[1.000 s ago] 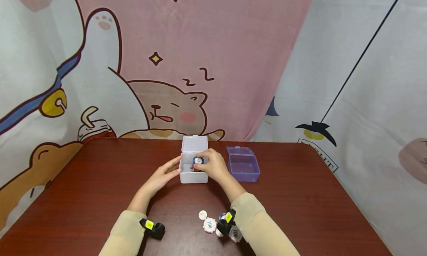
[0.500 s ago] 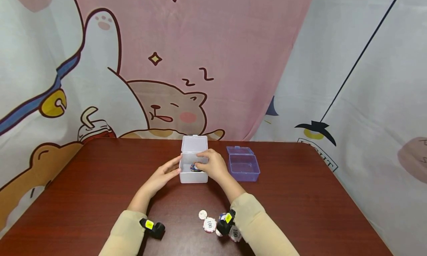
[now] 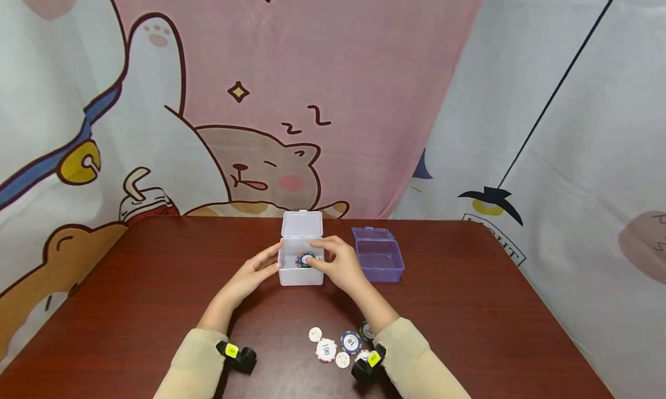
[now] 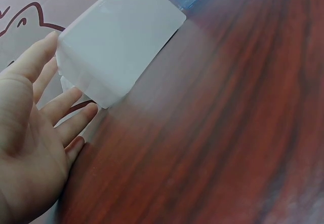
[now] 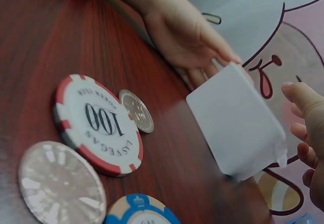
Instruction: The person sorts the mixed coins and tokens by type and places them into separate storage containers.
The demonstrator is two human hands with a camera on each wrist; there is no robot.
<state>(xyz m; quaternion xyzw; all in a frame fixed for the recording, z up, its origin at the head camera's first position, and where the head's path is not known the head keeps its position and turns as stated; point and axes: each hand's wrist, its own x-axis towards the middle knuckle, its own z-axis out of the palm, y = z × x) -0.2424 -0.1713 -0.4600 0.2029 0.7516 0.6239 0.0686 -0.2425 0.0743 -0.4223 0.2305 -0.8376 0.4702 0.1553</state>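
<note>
A white lidded box (image 3: pixel 302 277) stands on the table with its lid raised at the back. My left hand (image 3: pixel 250 279) steadies its left side, fingers fairly straight, fingertips against the wall as the left wrist view also shows. Inside the box lies a blue-edged poker chip (image 3: pixel 303 260). My right hand (image 3: pixel 343 265) is over the box's right rim, thumb and fingers spread apart, the thumb tip overlapping the chip in the head view. In the right wrist view nothing shows between the right hand's fingers (image 5: pixel 302 98).
Right of the white box, an opened translucent purple box (image 3: pixel 380 261) stands. Nearer the front lie a white 100 chip (image 3: pixel 326 350), a blue chip (image 3: pixel 351 342), a dark green chip (image 3: pixel 366 330) and small silvery coins (image 5: pixel 136 111). The right sleeve (image 3: pixel 411 353) partly covers this group.
The chips held by my right hand have gone down into the box, and its fingers have spread and drawn slightly right. The right forearm shifted right, uncovering more chips. My left hand stays put.
</note>
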